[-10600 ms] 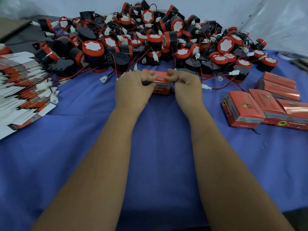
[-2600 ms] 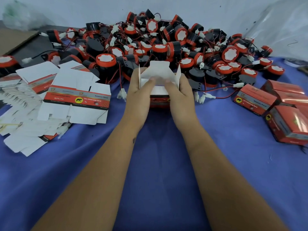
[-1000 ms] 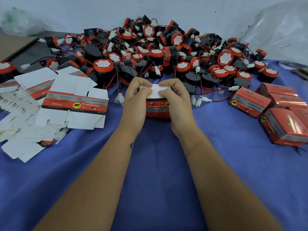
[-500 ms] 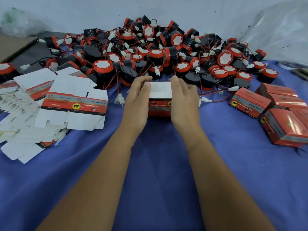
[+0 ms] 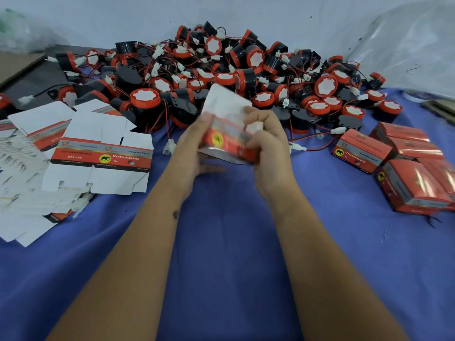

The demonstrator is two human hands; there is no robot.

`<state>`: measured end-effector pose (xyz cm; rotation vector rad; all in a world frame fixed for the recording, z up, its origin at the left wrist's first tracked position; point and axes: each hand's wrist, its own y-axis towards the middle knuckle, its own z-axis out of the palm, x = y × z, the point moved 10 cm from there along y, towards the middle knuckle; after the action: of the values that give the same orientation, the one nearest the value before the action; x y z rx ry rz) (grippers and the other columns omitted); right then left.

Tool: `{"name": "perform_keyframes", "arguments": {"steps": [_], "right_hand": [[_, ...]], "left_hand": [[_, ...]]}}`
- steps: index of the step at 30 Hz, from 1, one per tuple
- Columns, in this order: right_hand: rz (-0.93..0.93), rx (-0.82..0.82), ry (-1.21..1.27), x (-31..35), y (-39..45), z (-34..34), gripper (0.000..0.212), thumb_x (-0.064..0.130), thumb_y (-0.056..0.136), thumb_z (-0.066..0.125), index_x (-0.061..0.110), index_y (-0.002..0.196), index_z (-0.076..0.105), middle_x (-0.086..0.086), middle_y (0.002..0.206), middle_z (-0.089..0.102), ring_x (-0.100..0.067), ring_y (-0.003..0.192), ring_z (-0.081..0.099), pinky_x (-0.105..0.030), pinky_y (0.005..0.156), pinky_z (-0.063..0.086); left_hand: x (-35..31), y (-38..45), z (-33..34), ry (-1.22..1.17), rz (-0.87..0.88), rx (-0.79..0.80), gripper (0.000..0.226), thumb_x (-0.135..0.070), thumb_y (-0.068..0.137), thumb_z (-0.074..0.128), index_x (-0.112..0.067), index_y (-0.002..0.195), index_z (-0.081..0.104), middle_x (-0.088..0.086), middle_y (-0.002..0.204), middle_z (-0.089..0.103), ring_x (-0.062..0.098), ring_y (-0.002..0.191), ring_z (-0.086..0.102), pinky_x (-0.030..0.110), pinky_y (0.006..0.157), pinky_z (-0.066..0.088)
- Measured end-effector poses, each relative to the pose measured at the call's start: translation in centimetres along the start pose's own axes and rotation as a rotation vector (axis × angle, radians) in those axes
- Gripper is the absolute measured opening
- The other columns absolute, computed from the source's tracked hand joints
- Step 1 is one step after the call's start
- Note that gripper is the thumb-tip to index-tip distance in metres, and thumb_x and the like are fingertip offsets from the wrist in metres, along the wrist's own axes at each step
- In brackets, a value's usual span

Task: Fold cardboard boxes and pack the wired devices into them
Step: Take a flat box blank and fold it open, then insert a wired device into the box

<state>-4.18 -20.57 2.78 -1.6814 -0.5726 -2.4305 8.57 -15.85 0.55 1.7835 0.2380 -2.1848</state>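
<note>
A small red cardboard box (image 5: 229,141) with a yellow emblem is held tilted above the blue cloth, its white flap (image 5: 225,100) standing open at the far end. My left hand (image 5: 194,141) grips its left side and my right hand (image 5: 267,136) grips its right side with curled fingers. The box is blurred by motion. Behind it lies a big heap of black-and-red wired devices (image 5: 221,77) with white plugs.
Flat unfolded box blanks (image 5: 98,153) lie in a spread pile at the left. Several closed red boxes (image 5: 403,163) stand at the right. A blue cloth (image 5: 226,254) covers the table. A clear plastic sheet (image 5: 406,43) hangs at the back right.
The box, which half a second ago lay on the cloth with its flaps pressed flat, is lifted and turned, and its white flap stands up again. Both hands rose with it.
</note>
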Motion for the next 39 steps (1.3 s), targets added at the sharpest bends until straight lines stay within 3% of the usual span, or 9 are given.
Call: {"name": "perform_keyframes", "arguments": {"steps": [4, 7, 11, 14, 20, 29, 33, 36, 39], "right_hand": [[-0.065, 0.041, -0.265, 0.1, -0.3, 0.4, 0.037, 0.005, 0.067, 0.042, 0.022, 0.094, 0.061, 0.010, 0.132, 0.054, -0.006, 0.123, 0.050, -0.025, 0.085, 0.052], [-0.138, -0.054, -0.331, 0.9, 0.0, -0.5, 0.049, 0.005, 0.074, 0.049, 0.024, 0.119, 0.056, 0.006, 0.133, 0.049, -0.004, 0.124, 0.047, -0.027, 0.100, 0.047], [-0.134, -0.364, -0.624, 1.7, 0.4, -5.4, 0.057, 0.006, 0.089, 0.054, 0.021, 0.143, 0.041, 0.005, 0.147, 0.034, -0.009, 0.135, 0.033, -0.034, 0.109, 0.034], [0.066, -0.286, -1.057, -0.2, 1.5, -6.4, 0.072, 0.022, 0.091, 0.057, 0.029, 0.153, 0.023, 0.000, 0.162, 0.016, -0.023, 0.147, 0.012, -0.048, 0.119, 0.014], [-0.033, -0.244, -1.351, -0.5, 1.4, -4.7, 0.059, 0.038, 0.083, 0.068, 0.026, 0.136, 0.045, -0.001, 0.133, 0.044, -0.027, 0.126, 0.029, -0.043, 0.105, 0.018], [-0.058, -0.108, -1.196, -0.5, 0.5, -2.7, 0.027, 0.024, 0.099, 0.054, 0.013, 0.124, 0.057, -0.001, 0.097, 0.053, -0.023, 0.095, 0.051, -0.037, 0.076, 0.044], [-0.081, -0.065, -1.351, 0.1, 0.2, -1.8, 0.030, 0.035, 0.104, 0.043, 0.010, 0.109, 0.058, -0.005, 0.101, 0.056, -0.025, 0.087, 0.051, -0.038, 0.065, 0.038], [-0.084, -0.069, -1.425, 0.6, 0.2, -1.7, 0.049, 0.045, 0.104, 0.034, 0.012, 0.071, 0.047, -0.001, 0.072, 0.051, -0.022, 0.065, 0.043, -0.034, 0.052, 0.022], [0.029, -0.078, -1.355, -0.2, 0.2, -2.2, 0.053, 0.047, 0.102, 0.039, 0.009, 0.068, 0.053, -0.003, 0.068, 0.051, -0.024, 0.069, 0.048, -0.032, 0.051, 0.024]], "left_hand": [[-0.6, -0.1, 0.1, 0.202, 0.109, 0.039, 0.058, -0.052, 0.061, 0.080, -0.036, 0.110, 0.054, -0.013, 0.104, 0.069, 0.002, 0.092, 0.069, 0.020, 0.066, 0.056], [-0.8, 0.2, -1.0, 0.269, 0.170, -0.116, 0.044, -0.027, 0.075, 0.084, -0.030, 0.108, 0.055, -0.013, 0.102, 0.067, -0.005, 0.090, 0.065, 0.018, 0.075, 0.052], [0.2, 0.6, -4.0, -0.061, 0.092, -0.350, 0.034, -0.021, 0.086, 0.074, -0.025, 0.113, 0.054, -0.002, 0.110, 0.069, 0.012, 0.099, 0.070, 0.035, 0.084, 0.057], [1.0, 0.8, -5.2, -0.267, 0.028, -0.411, 0.040, -0.027, 0.087, 0.072, -0.018, 0.122, 0.056, 0.003, 0.110, 0.071, 0.013, 0.096, 0.072, 0.036, 0.079, 0.060], [1.2, 0.8, -5.2, -0.260, -0.018, -0.413, 0.041, -0.028, 0.090, 0.069, -0.018, 0.127, 0.054, 0.002, 0.108, 0.072, 0.008, 0.089, 0.072, 0.035, 0.081, 0.060], [1.0, 0.6, -5.2, -0.193, 0.014, -0.414, 0.047, -0.035, 0.089, 0.068, -0.018, 0.130, 0.051, 0.001, 0.113, 0.070, 0.007, 0.093, 0.071, 0.033, 0.082, 0.059], [0.6, 0.4, -5.0, -0.214, 0.011, -0.413, 0.063, -0.048, 0.073, 0.067, -0.019, 0.127, 0.053, -0.002, 0.102, 0.071, 0.012, 0.093, 0.070, 0.035, 0.083, 0.058], [0.5, 0.3, -4.8, -0.274, 0.025, -0.414, 0.065, -0.048, 0.074, 0.066, -0.018, 0.130, 0.052, 0.001, 0.106, 0.071, 0.016, 0.101, 0.070, 0.041, 0.088, 0.058], [0.2, 0.4, -4.3, -0.293, 0.051, -0.375, 0.059, -0.045, 0.085, 0.062, -0.016, 0.136, 0.048, 0.007, 0.121, 0.067, 0.019, 0.109, 0.067, 0.041, 0.085, 0.059]]}}
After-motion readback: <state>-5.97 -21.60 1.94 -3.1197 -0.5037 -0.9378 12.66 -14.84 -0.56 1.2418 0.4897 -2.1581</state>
